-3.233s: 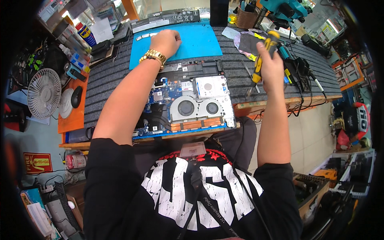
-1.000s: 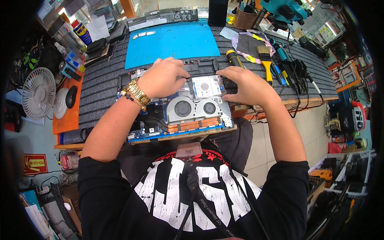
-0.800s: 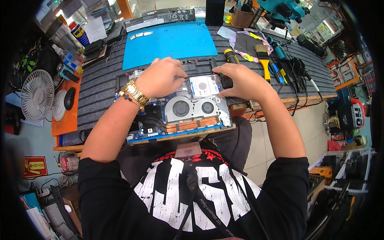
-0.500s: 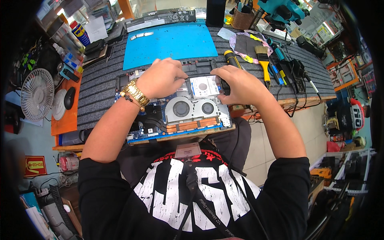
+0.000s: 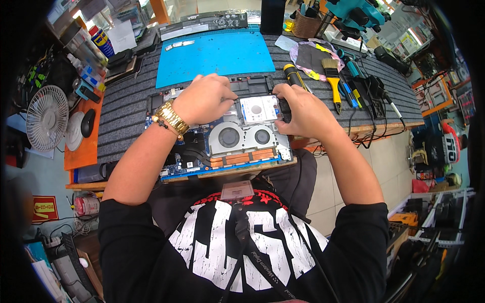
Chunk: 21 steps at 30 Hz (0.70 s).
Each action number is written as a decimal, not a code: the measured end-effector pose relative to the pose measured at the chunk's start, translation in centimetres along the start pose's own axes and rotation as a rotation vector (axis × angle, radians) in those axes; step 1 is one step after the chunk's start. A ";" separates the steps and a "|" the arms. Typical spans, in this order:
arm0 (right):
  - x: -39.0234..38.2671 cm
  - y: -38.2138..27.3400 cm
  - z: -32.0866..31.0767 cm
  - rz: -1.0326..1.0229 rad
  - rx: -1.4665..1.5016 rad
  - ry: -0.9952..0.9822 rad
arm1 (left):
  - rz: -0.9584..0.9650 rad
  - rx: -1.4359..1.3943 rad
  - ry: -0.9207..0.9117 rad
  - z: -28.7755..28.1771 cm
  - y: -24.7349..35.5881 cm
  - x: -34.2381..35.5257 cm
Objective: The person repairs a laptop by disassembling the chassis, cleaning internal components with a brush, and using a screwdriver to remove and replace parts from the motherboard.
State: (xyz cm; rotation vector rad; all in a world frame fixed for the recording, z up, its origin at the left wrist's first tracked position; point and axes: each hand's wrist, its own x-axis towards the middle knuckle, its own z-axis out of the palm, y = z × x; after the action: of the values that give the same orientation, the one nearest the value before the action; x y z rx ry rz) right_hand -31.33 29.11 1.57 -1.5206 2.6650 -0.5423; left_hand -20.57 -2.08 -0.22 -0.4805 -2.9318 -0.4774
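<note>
An opened laptop base (image 5: 194,139) lies at the table's front edge, its inside facing up. Two silver fans (image 5: 230,137) and copper heat pipes (image 5: 245,158) show nearest me. Behind the fans sits a hard drive (image 5: 258,109) with a white label. My left hand (image 5: 204,98) is curled beside the drive's left end, fingertips pointing down; whatever they pinch is hidden. At the drive's right end my right hand (image 5: 305,112) has thumb and forefinger apart, one near each corner, with a gap between them.
Beyond the laptop lies a blue mat (image 5: 214,58), with a long black laptop battery (image 5: 204,25) behind it. To the right are a yellow-black screwdriver (image 5: 293,76), a brush (image 5: 331,81) and tangled cables (image 5: 376,108). A white fan (image 5: 47,118) stands left.
My right hand has drawn back slightly to the right, its forefinger off the drive's far corner. The left hand and laptop look the same.
</note>
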 end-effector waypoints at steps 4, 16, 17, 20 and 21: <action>-0.2 0.2 0.5 0.016 0.024 0.018 | -0.002 0.004 0.001 0.1 -0.1 0.0; 0.3 0.7 -0.5 -0.132 0.053 0.041 | 0.011 -0.029 0.027 0.2 -0.1 0.0; 0.4 0.7 -0.7 -0.128 0.047 0.010 | 0.011 -0.040 0.030 0.2 -0.2 0.0; 0.9 0.4 -1.4 -0.154 0.014 -0.022 | 0.016 -0.049 0.035 0.2 -0.2 0.0; 1.1 0.6 -1.4 -0.155 0.014 -0.020 | 0.016 -0.047 0.035 0.2 -0.2 0.0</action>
State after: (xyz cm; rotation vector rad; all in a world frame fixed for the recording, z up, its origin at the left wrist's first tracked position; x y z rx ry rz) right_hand -32.68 28.91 2.85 -1.7295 2.5370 -0.5477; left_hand -20.61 -2.20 -0.44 -0.4954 -2.8869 -0.5479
